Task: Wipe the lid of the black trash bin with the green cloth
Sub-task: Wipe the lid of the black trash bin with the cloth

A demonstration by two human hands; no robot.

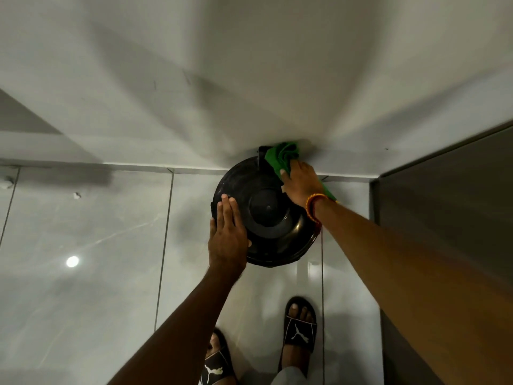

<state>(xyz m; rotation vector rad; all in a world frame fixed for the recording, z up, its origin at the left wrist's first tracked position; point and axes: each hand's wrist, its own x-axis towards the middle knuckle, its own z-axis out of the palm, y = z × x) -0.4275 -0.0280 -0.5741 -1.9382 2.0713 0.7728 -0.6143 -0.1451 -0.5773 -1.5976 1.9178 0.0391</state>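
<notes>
The black trash bin stands against the white wall, seen from straight above, so only its round lid (244,179) with a raised centre dome shows. My right hand (298,184) presses the green cloth (281,157) onto the lid's far right edge, near the hinge. The cloth bunches up beyond my fingers and a strip trails out under my wrist. My left hand (226,237) lies flat with fingers together on the lid's left near edge, holding nothing.
A white wall (249,79) rises directly behind the bin. A dark panel or door (449,212) stands close on the right. Glossy grey floor tiles (97,259) spread to the left. My feet in black slides (299,329) stand just in front of the bin.
</notes>
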